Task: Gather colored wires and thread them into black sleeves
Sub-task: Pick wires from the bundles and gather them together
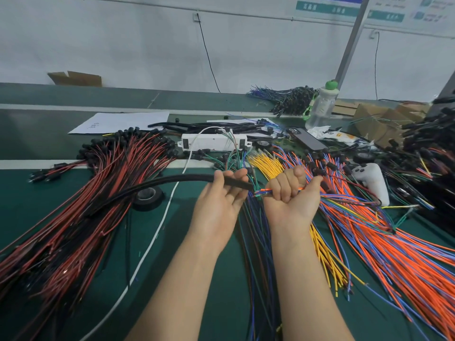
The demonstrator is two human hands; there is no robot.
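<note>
The left hand [218,201] curls its grip round the black sleeve [172,179], which runs off to the left. The right hand [290,193] squeezes the wire bundle [261,192]; its tips point left, just beside the sleeve's open end.

Tape roll [148,196] left of hands — controller [371,179] right

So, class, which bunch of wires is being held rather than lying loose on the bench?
The small mixed-colour bunch gripped in the right hand, tips facing the black sleeve. The red-black heap, yellow heap and orange-blue heap lie loose.
</note>
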